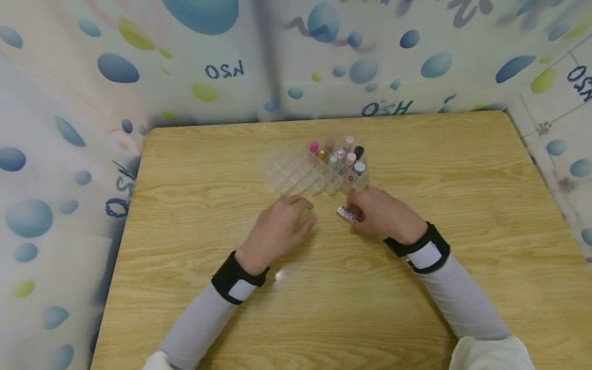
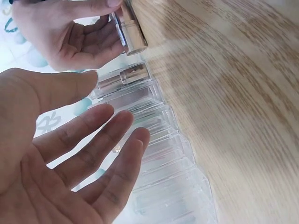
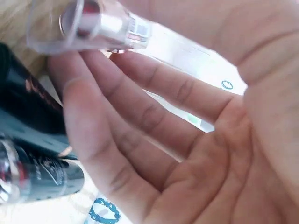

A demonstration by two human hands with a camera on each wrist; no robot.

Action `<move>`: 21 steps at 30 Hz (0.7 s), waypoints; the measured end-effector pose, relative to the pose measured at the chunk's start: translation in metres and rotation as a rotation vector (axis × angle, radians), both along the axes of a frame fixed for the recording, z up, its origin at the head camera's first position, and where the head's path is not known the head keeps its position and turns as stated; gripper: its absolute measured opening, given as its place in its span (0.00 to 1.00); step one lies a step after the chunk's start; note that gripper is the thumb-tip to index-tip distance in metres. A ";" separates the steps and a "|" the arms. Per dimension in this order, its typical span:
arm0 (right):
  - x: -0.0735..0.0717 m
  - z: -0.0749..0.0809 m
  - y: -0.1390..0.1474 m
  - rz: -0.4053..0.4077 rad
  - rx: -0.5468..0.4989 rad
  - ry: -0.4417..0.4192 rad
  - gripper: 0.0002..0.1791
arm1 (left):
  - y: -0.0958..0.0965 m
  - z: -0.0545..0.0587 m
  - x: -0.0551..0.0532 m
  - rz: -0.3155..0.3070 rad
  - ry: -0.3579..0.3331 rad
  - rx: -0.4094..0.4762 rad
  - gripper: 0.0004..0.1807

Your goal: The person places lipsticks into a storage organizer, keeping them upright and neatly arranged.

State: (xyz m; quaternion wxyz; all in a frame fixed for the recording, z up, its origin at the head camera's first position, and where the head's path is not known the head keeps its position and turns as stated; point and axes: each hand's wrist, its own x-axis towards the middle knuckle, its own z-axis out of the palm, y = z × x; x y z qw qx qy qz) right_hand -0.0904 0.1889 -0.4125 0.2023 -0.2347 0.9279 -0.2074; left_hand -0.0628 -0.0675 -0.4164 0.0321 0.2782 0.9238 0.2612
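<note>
My right hand (image 1: 381,213) pinches a lipstick (image 1: 347,214), a silvery tube with a clear cap, just in front of the organizer's right end. Close up in the right wrist view, the lipstick (image 3: 110,25) shows red inside and a barcode label. The clear plastic organizer (image 1: 287,167) has a grid of small compartments; its right part holds several lipsticks and small bottles, with pink, gold, green, white and black tops. My left hand (image 1: 279,226) is beside the organizer's front edge, fingers relaxed and apart, nothing in it. In the left wrist view, the organizer (image 2: 163,154) runs past the left fingertips.
A wood-grain table (image 1: 208,169) bears everything. Behind it hangs a patterned curtain or wall covering (image 1: 259,67) with blue and green spots. Two dark tubes, one of them a black tube (image 3: 28,102), stand close by the right hand in the right wrist view.
</note>
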 end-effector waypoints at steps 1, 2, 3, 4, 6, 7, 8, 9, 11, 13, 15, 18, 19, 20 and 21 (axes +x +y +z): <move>0.000 0.000 0.000 0.006 0.000 0.001 0.15 | 0.000 0.000 0.000 0.000 -0.002 0.004 0.16; 0.000 -0.001 0.000 0.014 0.001 0.005 0.14 | 0.000 -0.001 0.000 0.000 -0.002 0.007 0.16; 0.000 -0.001 -0.001 0.022 0.000 0.012 0.12 | -0.001 -0.001 0.000 0.000 0.000 0.010 0.16; 0.000 -0.001 -0.001 0.028 0.000 0.017 0.11 | -0.001 -0.001 0.000 -0.001 0.003 0.011 0.16; 0.000 -0.001 -0.001 0.041 -0.001 0.028 0.09 | -0.001 -0.001 -0.001 -0.004 0.010 0.008 0.15; 0.000 -0.002 -0.001 0.050 -0.004 0.034 0.08 | -0.001 -0.002 -0.001 -0.005 0.012 0.004 0.15; 0.000 -0.002 -0.001 0.057 -0.007 0.039 0.07 | -0.001 -0.002 -0.001 -0.007 0.011 0.001 0.15; 0.000 -0.002 -0.001 0.064 -0.010 0.044 0.07 | -0.001 -0.002 -0.001 -0.008 0.008 -0.003 0.15; 0.001 -0.002 -0.002 0.078 -0.016 0.052 0.06 | -0.001 -0.002 -0.001 -0.009 -0.001 -0.011 0.16; 0.001 -0.002 -0.003 0.085 -0.023 0.058 0.06 | -0.001 -0.002 -0.001 -0.007 -0.016 -0.014 0.16; 0.001 -0.002 -0.005 0.091 -0.038 0.068 0.06 | -0.001 -0.002 -0.001 -0.007 -0.027 -0.014 0.17; 0.003 0.000 -0.006 0.105 -0.073 0.098 0.08 | -0.001 -0.002 0.000 -0.011 -0.035 -0.015 0.18; 0.003 0.001 -0.007 0.114 -0.087 0.114 0.09 | -0.001 -0.002 0.000 -0.013 -0.034 -0.016 0.18; 0.004 0.001 -0.008 0.124 -0.101 0.130 0.09 | 0.000 -0.002 0.000 -0.014 -0.034 -0.017 0.19; 0.005 0.002 -0.009 0.135 -0.114 0.150 0.10 | 0.000 -0.002 0.000 -0.015 -0.032 -0.019 0.19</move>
